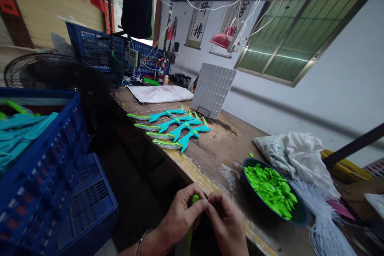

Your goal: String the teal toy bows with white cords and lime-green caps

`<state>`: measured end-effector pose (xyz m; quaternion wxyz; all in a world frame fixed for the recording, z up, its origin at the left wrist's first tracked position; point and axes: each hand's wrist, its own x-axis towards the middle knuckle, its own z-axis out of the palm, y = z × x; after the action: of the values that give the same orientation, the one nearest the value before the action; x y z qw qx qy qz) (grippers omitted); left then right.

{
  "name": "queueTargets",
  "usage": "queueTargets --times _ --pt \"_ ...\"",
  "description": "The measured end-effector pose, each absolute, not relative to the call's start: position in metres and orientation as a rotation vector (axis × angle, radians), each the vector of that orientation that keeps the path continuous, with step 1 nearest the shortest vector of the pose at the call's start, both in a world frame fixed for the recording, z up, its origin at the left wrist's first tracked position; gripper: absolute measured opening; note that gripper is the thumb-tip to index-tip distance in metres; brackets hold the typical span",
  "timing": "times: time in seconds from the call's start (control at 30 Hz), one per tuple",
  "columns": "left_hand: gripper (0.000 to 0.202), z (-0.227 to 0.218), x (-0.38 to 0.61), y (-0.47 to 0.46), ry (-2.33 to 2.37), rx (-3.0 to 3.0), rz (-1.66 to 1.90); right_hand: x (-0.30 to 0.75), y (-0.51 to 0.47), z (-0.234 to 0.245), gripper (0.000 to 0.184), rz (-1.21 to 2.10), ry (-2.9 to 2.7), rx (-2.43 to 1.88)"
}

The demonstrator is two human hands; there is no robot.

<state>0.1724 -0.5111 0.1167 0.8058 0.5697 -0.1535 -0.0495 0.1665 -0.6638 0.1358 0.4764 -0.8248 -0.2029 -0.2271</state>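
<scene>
At the front edge of the table my left hand (186, 210) is closed around a green toy bow limb (188, 240), whose rounded tip pokes up between thumb and fingers. My right hand (225, 221) is closed in a pinch, its fingertips meeting my left thumb beside the tip. What it pinches is too small to make out. Farther along the table lie several toy bows (183, 132) in a row, with turquoise grips, green limbs and thin white strings. To the right of my hands a dark bowl (305, 217) holds small green plastic pieces (271, 190).
A bundle of white strings (322, 216) hangs by the bowl, with white sacks (300, 156) behind it. On the left, a blue crate (60, 160) holds turquoise parts (24, 132). A grey ribbed panel (213, 90) stands on the table (207, 156); a fan (45, 74) is at the left.
</scene>
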Motion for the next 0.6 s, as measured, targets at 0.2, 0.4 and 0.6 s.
queueTargets --times 0.2,0.4,0.6 --pt "0.041 0.112 0.172 -0.515 -0.311 1.24 -0.07 0.167 -0.663 0.132 0.015 -0.61 -0.566 -2.09" --pt "0.047 0.113 0.173 -0.513 -0.279 1.249 -0.094 0.163 -0.666 0.129 0.017 -0.324 -0.463 -1.976" --pt "0.047 0.113 0.173 -0.511 -0.285 1.216 -0.108 0.155 -0.656 0.133 0.026 -0.18 -0.176 -1.707"
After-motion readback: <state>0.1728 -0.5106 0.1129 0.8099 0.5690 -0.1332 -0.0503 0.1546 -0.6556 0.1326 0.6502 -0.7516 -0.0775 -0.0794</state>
